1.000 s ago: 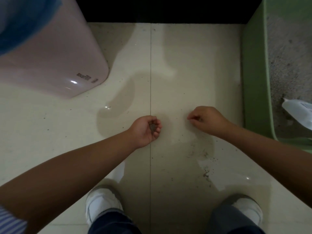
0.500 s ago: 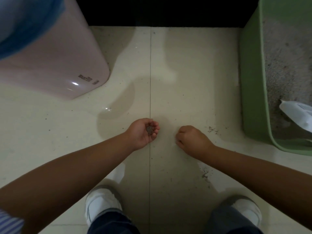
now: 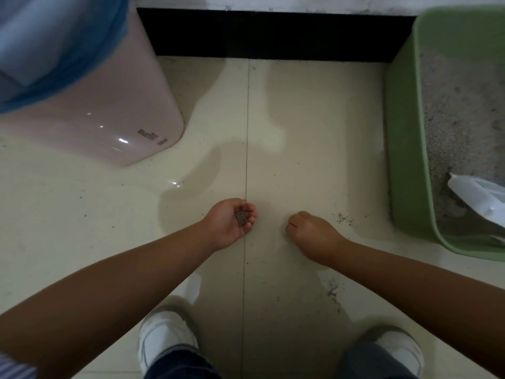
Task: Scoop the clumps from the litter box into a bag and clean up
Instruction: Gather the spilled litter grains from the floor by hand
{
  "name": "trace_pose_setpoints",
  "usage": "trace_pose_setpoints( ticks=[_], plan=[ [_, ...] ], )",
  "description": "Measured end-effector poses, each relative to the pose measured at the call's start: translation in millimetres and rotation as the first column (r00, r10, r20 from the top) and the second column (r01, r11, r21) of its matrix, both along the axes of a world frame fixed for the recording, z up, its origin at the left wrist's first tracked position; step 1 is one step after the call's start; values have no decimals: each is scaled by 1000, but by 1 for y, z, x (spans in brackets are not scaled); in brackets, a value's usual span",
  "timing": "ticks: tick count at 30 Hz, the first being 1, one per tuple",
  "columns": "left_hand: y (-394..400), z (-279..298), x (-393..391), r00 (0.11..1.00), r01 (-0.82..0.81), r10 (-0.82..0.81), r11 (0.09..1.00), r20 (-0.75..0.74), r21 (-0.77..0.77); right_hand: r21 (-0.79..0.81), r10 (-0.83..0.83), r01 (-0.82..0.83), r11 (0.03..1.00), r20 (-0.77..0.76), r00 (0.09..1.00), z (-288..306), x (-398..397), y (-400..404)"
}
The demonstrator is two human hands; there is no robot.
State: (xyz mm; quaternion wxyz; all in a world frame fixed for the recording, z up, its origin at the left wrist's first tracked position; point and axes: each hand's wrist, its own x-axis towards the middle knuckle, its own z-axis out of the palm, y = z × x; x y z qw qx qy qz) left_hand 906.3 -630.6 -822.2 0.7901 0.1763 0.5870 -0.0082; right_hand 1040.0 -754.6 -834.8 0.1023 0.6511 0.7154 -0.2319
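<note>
Left hand [image 3: 232,220] cups litter grains [image 3: 241,216], right hand [image 3: 310,233] fisted on floor [image 3: 300,132], its hold unclear; litter box [image 3: 404,149] right, bagged pink bin [image 3: 109,113] left, stray grains [image 3: 341,218] between.

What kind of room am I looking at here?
Probably a home corner kept for a cat: glossy tile floor, a green litter box along the wall, and a pink bin with a blue bag liner.

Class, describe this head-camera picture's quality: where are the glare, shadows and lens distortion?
Head view: dim overall; small glare spots on the pink bin and the floor tile; soft shadows spread over the floor beyond the left hand; wide-angle bending tilts the green litter box wall.
</note>
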Motion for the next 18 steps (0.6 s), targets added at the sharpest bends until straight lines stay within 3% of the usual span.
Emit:
trace_pose_setpoints(
  ticks=[5,8,11,13,16,18],
  plan=[
    [0,3,-1,1000,-17,17,1000,6,-3,1,20,-20,1000,7,1000,5,-5,5],
    [3,9,0,998,-49,49,999,27,4,-89,-317,310,947,-89,944,14,8,11],
    [7,19,7,990,-116,117,993,73,-12,-53,-632,647,760,-290,719,34,28,29],
    [10,28,14,981,-160,162,987,106,-23,52,-633,714,699,-420,650,56,29,46],
    [14,43,26,957,-236,237,971,167,-26,47,-498,637,769,-580,644,85,16,66],
    [19,53,30,937,-287,289,957,196,-40,56,-490,653,755,-613,619,90,12,70]
  ],
)
